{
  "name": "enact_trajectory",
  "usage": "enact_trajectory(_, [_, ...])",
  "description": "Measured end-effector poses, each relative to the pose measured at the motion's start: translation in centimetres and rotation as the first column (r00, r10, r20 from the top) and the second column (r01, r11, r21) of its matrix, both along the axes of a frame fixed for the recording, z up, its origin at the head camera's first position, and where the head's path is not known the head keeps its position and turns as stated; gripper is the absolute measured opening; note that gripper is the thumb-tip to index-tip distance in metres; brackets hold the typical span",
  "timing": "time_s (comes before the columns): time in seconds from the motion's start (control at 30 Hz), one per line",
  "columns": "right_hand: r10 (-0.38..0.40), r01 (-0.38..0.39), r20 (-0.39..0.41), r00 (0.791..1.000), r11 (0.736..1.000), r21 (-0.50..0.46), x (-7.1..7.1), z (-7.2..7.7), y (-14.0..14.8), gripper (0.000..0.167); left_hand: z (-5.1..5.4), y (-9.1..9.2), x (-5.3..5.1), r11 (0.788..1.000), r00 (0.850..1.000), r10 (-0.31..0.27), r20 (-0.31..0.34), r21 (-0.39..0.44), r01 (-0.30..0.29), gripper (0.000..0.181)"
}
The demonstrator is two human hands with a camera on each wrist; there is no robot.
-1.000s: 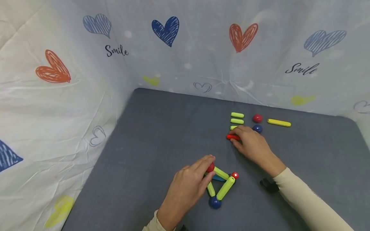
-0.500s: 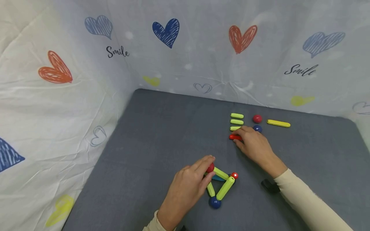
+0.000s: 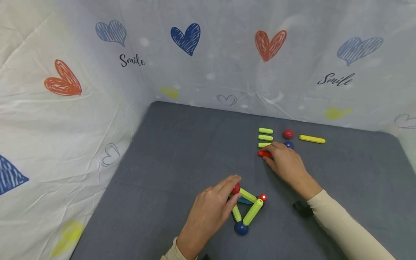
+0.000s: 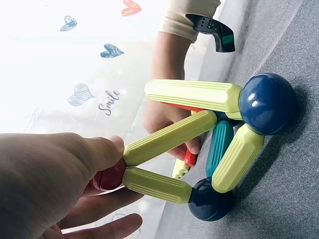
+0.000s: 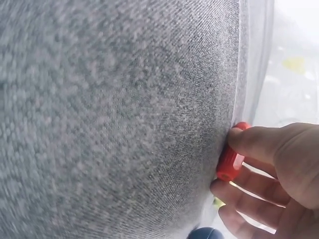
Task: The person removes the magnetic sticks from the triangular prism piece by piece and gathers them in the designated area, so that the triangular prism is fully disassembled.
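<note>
My left hand point(image 3: 211, 206) holds a red ball point(image 4: 110, 175) between thumb and fingers. That ball is the raised corner of a frame of magnetic rods and balls, with light-green rods point(image 4: 169, 137), a teal rod point(image 4: 219, 148) and blue balls point(image 4: 267, 103) on the grey surface. A red rod end with a pale centre point(image 3: 263, 197) shows at the frame's right corner; most of that rod is hidden. Farther back, my right hand point(image 3: 289, 164) pinches a short red rod point(image 5: 232, 158) at the surface, thumb on one side and fingers on the other.
Behind the right hand, short light-green rods point(image 3: 265, 138) lie in a row. Beside them are a loose red ball point(image 3: 288, 134), a partly covered blue ball point(image 3: 289, 144) and a longer yellow rod point(image 3: 312, 139). A heart-printed cloth point(image 3: 208, 65) rises along the grey table's point(image 3: 182, 144) back edge.
My right hand has shifted slightly to the right, and the red rod in its fingers has moved with it. The left hand and the frame have stayed in place.
</note>
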State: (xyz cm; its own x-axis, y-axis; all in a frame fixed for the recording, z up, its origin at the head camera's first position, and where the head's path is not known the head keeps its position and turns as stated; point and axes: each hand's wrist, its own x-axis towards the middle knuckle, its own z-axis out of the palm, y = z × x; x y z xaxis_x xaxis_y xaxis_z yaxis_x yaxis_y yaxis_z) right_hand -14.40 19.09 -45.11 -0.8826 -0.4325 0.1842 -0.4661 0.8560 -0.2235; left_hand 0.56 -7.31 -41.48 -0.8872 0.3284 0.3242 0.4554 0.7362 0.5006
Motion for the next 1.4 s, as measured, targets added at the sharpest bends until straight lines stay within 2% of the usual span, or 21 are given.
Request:
enact_trajectory(0.13, [0.002,-0.001,-0.040,0.999,1.000,0.018,0.4,0.3,0.0,0.031,-0.1,0.0,0.0,1.000,1.000,-0.002,0.010,0.003,0.002,0.047])
enact_trajectory(0.23, [0.010,-0.009,-0.064,0.998,1.000,0.016,1.3,1.1,-0.1,0.028,-0.1,-0.1,0.0,1.000,1.000,-0.004,0.013,0.009,0.004,0.047])
enact_trajectory(0.33, [0.053,-0.054,-0.020,0.998,0.998,-0.026,2.9,2.7,-0.3,0.027,-0.2,-0.1,-0.1,1.000,1.000,-0.005,0.016,0.008,0.005,0.048])
enact_trajectory(0.4, [0.116,-0.114,0.024,0.993,0.991,-0.072,4.3,3.9,-0.3,0.026,-0.2,-0.1,-0.1,1.000,1.000,-0.009,0.018,0.010,0.008,0.048])
enact_trajectory(0.5, [0.243,-0.230,0.081,0.967,0.963,-0.140,6.4,5.5,0.2,0.029,-0.2,0.0,-0.1,1.000,1.000,-0.013,0.023,0.013,0.013,0.049])
enact_trajectory(0.6, [0.344,-0.324,0.106,0.933,0.930,-0.171,8.3,6.5,0.9,0.039,-0.1,0.0,-0.2,1.000,1.000,-0.016,0.027,0.019,0.015,0.049])
enact_trajectory(0.7, [0.396,-0.371,0.127,0.909,0.911,-0.180,9.7,6.9,1.4,0.048,0.0,0.1,-0.2,1.000,0.999,-0.018,0.027,0.020,0.017,0.050])
enact_trajectory(0.8, [0.420,-0.391,0.136,0.897,0.899,-0.195,10.6,6.8,1.6,0.048,0.1,0.0,-0.2,1.000,0.999,-0.019,0.030,0.014,0.018,0.049])
enact_trajectory(0.87, [0.422,-0.393,0.121,0.898,0.896,-0.207,11.0,6.4,1.6,0.048,0.1,0.0,-0.2,1.000,0.999,-0.016,0.033,0.009,0.015,0.050])
enact_trajectory(0.97, [0.402,-0.375,0.094,0.911,0.901,-0.216,11.4,5.6,1.4,0.046,0.0,-0.1,-0.2,1.000,0.999,-0.011,0.035,0.005,0.011,0.049])
enact_trajectory(1.17, [0.261,-0.235,0.149,0.954,0.956,-0.173,11.7,4.9,1.5,0.039,0.0,-0.1,-0.3,1.000,0.999,-0.015,0.042,0.013,0.014,0.050])
enact_trajectory(1.27, [0.204,-0.181,0.170,0.964,0.973,-0.142,11.7,4.8,1.9,0.037,0.0,-0.2,-0.3,1.000,0.999,-0.020,0.046,0.015,0.019,0.050])
enact_trajectory(1.4, [0.171,-0.155,0.169,0.971,0.983,-0.103,11.9,4.5,2.6,0.034,0.0,-0.2,-0.2,0.999,0.999,-0.028,0.047,0.024,0.027,0.050])
